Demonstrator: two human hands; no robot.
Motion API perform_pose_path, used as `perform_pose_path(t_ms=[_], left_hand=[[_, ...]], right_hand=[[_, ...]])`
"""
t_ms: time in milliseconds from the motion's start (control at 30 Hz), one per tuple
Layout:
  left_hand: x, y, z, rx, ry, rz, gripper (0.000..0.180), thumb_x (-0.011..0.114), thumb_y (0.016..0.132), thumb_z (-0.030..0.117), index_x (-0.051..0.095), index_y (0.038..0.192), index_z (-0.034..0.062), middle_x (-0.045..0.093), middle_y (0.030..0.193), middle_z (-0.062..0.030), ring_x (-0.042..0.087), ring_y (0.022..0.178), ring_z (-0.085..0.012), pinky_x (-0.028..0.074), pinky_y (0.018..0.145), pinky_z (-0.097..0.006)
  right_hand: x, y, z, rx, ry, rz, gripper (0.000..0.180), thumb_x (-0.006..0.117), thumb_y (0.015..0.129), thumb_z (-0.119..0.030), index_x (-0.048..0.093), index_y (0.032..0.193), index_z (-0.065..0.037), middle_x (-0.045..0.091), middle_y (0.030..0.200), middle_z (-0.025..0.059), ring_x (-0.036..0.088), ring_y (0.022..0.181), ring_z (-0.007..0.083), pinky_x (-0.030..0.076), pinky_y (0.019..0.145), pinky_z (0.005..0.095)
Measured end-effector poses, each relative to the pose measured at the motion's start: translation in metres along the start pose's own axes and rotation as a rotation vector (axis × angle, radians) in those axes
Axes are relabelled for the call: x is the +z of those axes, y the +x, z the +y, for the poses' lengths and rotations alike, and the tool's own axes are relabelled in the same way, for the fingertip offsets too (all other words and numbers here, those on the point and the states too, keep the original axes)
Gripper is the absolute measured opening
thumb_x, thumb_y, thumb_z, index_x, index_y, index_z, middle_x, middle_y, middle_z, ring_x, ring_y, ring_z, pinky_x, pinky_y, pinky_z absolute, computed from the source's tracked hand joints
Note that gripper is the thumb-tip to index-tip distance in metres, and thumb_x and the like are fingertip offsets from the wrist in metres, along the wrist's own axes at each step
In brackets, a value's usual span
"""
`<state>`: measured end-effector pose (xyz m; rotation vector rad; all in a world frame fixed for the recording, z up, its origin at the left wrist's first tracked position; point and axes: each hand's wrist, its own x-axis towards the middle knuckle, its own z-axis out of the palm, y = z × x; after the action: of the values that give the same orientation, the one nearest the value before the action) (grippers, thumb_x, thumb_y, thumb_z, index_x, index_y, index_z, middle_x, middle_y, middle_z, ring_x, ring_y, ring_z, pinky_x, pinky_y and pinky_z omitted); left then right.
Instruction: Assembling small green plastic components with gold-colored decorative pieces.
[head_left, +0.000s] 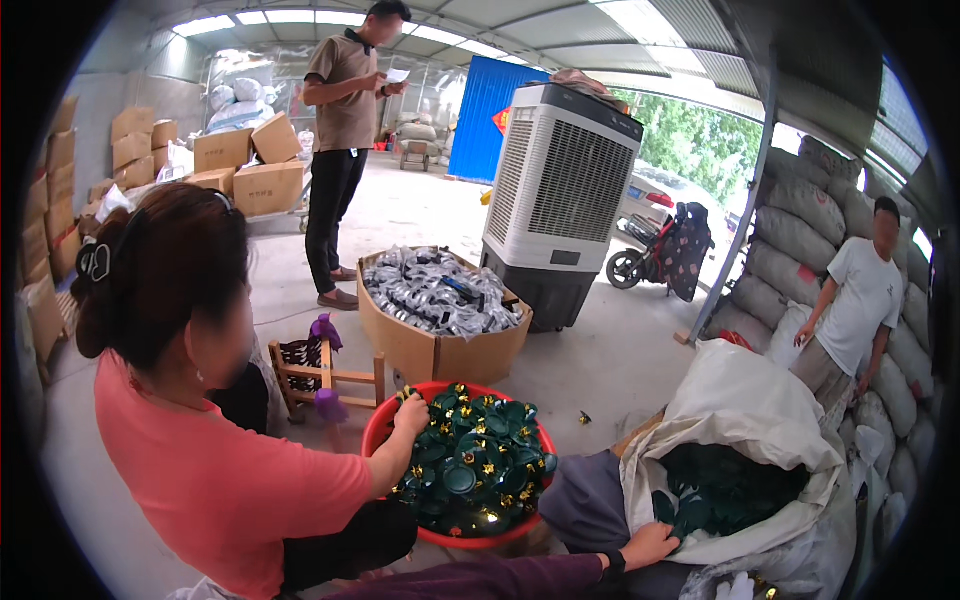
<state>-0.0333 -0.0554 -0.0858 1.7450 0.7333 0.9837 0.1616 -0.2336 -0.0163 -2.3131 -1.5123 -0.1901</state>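
- Left hand (648, 546) is resting on the near lip of the white sack (745, 400), fingers bent by the cloth; I can't tell whether they're clamped on it or on a piece. I'm not making out the right hand.
- Dark green pieces (735, 485) are lying in the sack's open mouth, at the lower right, just beyond the fingertips.
- Handling, my judgement: I'm favouring a low, wide mouth, lip folded outward, so pieces aren't spilling and fingers aren't snagging cloth. I'm also wanting small handfuls; thin pieces are probably catching on each other.
- Dark wristband (614, 563) is sitting close to the lip; I'm watching that for snags.
- Red tub (460, 541) is standing left of the sack, heaped with gold-tipped green pieces (460, 478). A co-worker in a coral top (220, 470) is reaching over its rim, so I'm wanting clearance on that side.
- Labels: I'm seeing no readable print on sack or tub.
- Farther out, a brown carton (268, 190) is carrying a line of small dark print, too small for me to read.
- Air cooler (560, 170) is showing a small dark plate low on its front; I'm not resolving any writing.
- White T-shirt (865, 285) at far right is bearing a tiny chest mark, unreadable.
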Motion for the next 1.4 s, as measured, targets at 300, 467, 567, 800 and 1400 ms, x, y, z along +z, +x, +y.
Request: perform_pose_path(t_ms=[300, 467, 567, 800, 1400], left_hand=[[0.003, 0.005, -0.016, 0.032, -0.070, -0.010, 0.028, 0.056, 0.090, 0.027, 0.061, 0.087, 0.0002, 0.057, 0.065, -0.0153, 0.057, 0.060, -0.0263, 0.044, 0.062, -0.038], [0.003, 0.006, -0.016, -0.092, -0.229, -0.079, 0.019, 0.059, 0.089, 0.018, 0.064, 0.090, 0.0006, 0.059, 0.066, -0.0012, 0.054, 0.059, -0.0088, 0.045, 0.055, -0.027], [0.001, 0.002, -0.011, -0.203, -0.342, -0.094, 0.017, 0.058, 0.089, 0.018, 0.065, 0.091, 0.0021, 0.059, 0.069, 0.0006, 0.054, 0.059, -0.0078, 0.045, 0.054, -0.025], [-0.002, -0.001, 0.005, -0.080, -0.164, -0.021, 0.025, 0.058, 0.090, 0.023, 0.061, 0.096, -0.0016, 0.059, 0.069, -0.0050, 0.059, 0.060, -0.0132, 0.048, 0.056, -0.033], [-0.017, -0.085, 0.119, 0.180, -0.014, -0.199, 0.009, 0.059, 0.080, 0.003, 0.053, 0.079, -0.0048, 0.057, 0.073, -0.0240, 0.057, 0.068, -0.0443, 0.044, 0.058, -0.045]], right_hand=[[-0.029, -0.021, -0.026, -0.063, -0.389, -0.221, 0.033, 0.051, 0.095, -0.031, 0.063, 0.111, -0.005, 0.063, 0.093, 0.0175, 0.061, 0.087, 0.0344, 0.050, 0.077, 0.0441], [-0.027, -0.034, -0.013, -0.151, -0.478, -0.269, 0.032, 0.051, 0.094, -0.029, 0.062, 0.112, -0.005, 0.064, 0.092, 0.0196, 0.063, 0.083, 0.0347, 0.051, 0.073, 0.0452], [-0.026, -0.037, 0.001, -0.267, -0.420, -0.249, 0.031, 0.050, 0.094, -0.026, 0.060, 0.114, -0.005, 0.064, 0.095, 0.0218, 0.063, 0.087, 0.0358, 0.051, 0.075, 0.0464], [-0.023, -0.042, 0.016, -0.121, -0.054, -0.198, 0.036, 0.060, 0.086, -0.025, 0.061, 0.115, -0.003, 0.064, 0.103, 0.0209, 0.060, 0.094, 0.0416, 0.049, 0.082, 0.0466], [-0.036, -0.082, -0.106, 0.149, 1.335, -0.105, 0.028, 0.053, 0.097, -0.011, 0.053, 0.124, -0.002, 0.061, 0.087, 0.0044, 0.058, 0.063, 0.0073, 0.049, 0.057, 0.0232]])
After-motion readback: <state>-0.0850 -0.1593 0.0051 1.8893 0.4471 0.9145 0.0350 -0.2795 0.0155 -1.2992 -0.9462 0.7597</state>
